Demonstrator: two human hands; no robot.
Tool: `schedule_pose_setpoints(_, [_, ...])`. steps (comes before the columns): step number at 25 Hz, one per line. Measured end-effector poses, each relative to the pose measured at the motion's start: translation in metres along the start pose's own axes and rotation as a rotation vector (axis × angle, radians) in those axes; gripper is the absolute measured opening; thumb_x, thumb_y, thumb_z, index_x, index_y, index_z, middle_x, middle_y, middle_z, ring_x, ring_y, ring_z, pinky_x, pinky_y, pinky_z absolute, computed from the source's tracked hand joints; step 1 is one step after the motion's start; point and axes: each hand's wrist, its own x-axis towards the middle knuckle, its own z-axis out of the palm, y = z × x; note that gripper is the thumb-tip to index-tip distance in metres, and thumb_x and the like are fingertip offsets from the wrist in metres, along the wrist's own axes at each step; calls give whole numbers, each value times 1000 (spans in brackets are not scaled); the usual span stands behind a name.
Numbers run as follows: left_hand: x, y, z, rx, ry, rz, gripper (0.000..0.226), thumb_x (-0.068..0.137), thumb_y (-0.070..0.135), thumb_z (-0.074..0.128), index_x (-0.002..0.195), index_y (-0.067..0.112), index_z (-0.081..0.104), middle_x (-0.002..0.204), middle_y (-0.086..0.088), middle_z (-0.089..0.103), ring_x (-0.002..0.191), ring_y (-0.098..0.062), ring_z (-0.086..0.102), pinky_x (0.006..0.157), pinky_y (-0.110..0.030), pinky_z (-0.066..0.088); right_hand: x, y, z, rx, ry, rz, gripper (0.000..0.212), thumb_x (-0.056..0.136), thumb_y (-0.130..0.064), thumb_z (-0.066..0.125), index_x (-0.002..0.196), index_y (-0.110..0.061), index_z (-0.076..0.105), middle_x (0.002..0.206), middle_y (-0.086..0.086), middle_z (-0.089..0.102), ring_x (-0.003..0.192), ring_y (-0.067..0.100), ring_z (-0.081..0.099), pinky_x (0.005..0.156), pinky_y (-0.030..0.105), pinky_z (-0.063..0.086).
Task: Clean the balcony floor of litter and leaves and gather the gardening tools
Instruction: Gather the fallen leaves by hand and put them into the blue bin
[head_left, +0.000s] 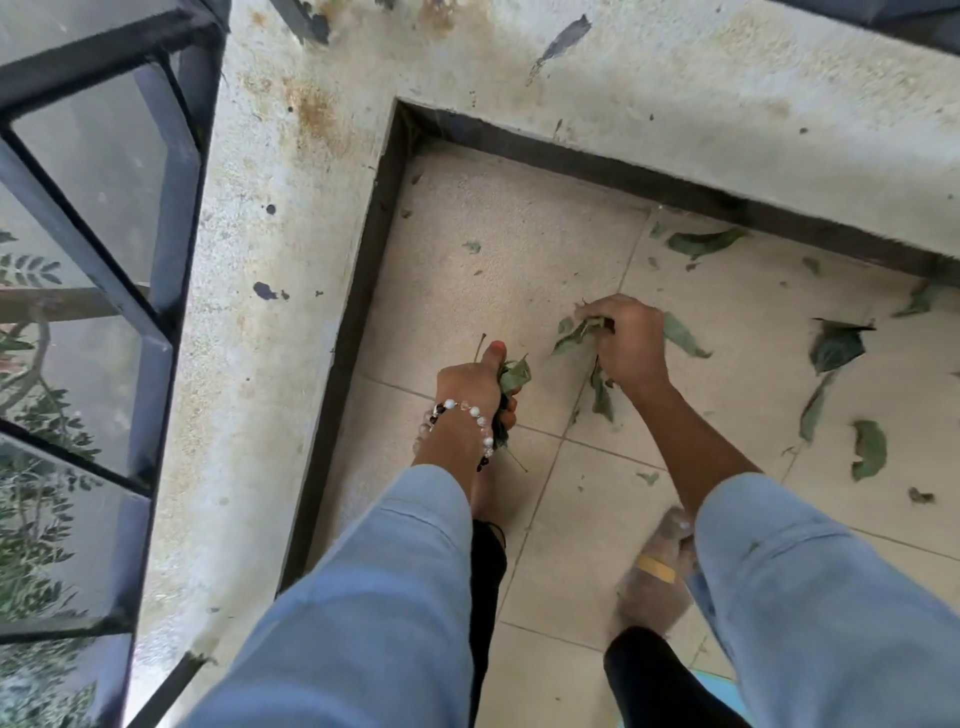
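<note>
My left hand (475, 387), with a bead bracelet on the wrist, grips a bunch of green leaves (513, 375) low over the beige tiled floor (498, 223). To its right, my right hand (631, 340) pinches more leaves (574, 332) lying on the tiles, its fingers curled over them. Several loose green leaves (870, 449) lie scattered on the floor to the right, one large dark leaf (836, 345) among them. Another long leaf (704, 241) rests near the far curb. No gardening tools are in view.
A stained concrete curb (270, 312) borders the floor on the left and far side, with a dark metal-and-glass railing (156, 322) beyond it on the left. My bare feet (657, 571) stand on the tiles below my hands.
</note>
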Motion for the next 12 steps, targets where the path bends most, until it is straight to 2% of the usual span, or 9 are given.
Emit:
schedule_pose_setpoints(2, [-4,-3,0,19,-6,7,47,91,37,62,59,2,59,54,-12,54,40,-20,44,39,-19,36,-13,6,-4,-110,-144,-98,37,76,17,55,106,1,70,109,20,64,102,32,59,87,18,38])
schedule_pose_setpoints(4, [-6,-3,0,30,-13,20,47,91,36,62,60,1,59,56,-12,55,41,-21,44,40,-21,37,-30,21,4,-314,-396,-222,37,87,4,53,124,-1,59,129,19,53,119,34,48,98,31,41])
schedule_pose_setpoints(5, [-8,-3,0,38,-13,30,47,91,36,62,60,1,59,56,-12,55,41,-21,45,40,-21,37,-40,27,8,-416,-441,-283,40,88,1,54,128,0,54,134,18,48,123,34,43,99,38,44])
schedule_pose_setpoints(7, [-9,-5,2,51,-8,52,47,90,36,63,60,1,59,55,-12,55,41,-20,45,40,-21,37,-59,38,18,-561,-406,-479,43,78,4,64,120,6,58,129,22,50,118,37,44,82,41,56])
schedule_pose_setpoints(9, [-9,-7,2,62,-4,71,47,91,36,63,60,2,59,55,-12,55,41,-20,45,40,-21,38,-67,52,27,-634,-306,-639,39,67,5,70,105,7,66,115,22,59,107,34,46,60,36,58])
schedule_pose_setpoints(10, [-9,-10,3,66,-3,77,46,91,36,63,60,2,59,55,-12,55,41,-20,45,39,-20,38,-65,54,26,-634,-303,-621,34,65,6,72,99,6,68,109,20,61,101,33,49,56,35,56])
schedule_pose_setpoints(12, [-12,-12,5,70,-9,84,46,91,35,63,61,1,59,54,-12,56,40,-20,45,38,-18,38,-54,55,20,-578,-314,-428,27,73,9,67,100,2,69,103,16,63,96,30,56,67,35,55])
